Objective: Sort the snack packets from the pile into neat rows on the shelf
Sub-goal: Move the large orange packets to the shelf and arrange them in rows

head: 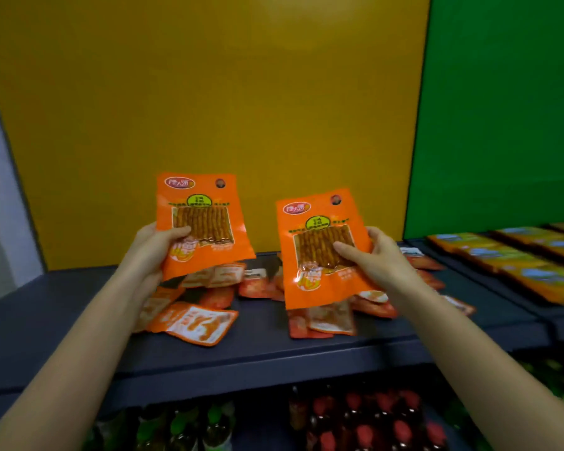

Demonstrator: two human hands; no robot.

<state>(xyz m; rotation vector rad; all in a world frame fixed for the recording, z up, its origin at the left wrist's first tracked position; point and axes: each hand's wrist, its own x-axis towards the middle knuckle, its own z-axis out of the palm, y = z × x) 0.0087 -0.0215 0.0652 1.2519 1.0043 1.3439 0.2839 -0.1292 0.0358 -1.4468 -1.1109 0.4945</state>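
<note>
My left hand grips an orange snack packet by its left edge, thumb across the clear window, held upright above the shelf. My right hand grips a second orange packet of the same kind by its right edge, also upright and tilted slightly. Below both packets a loose pile of smaller orange and red packets lies scattered on the dark grey shelf, partly hidden behind the held packets.
Behind the shelf stands a yellow back panel, with a green panel to the right. Orange packets in neat rows lie on the neighbouring shelf at the right. Bottles fill the shelf below.
</note>
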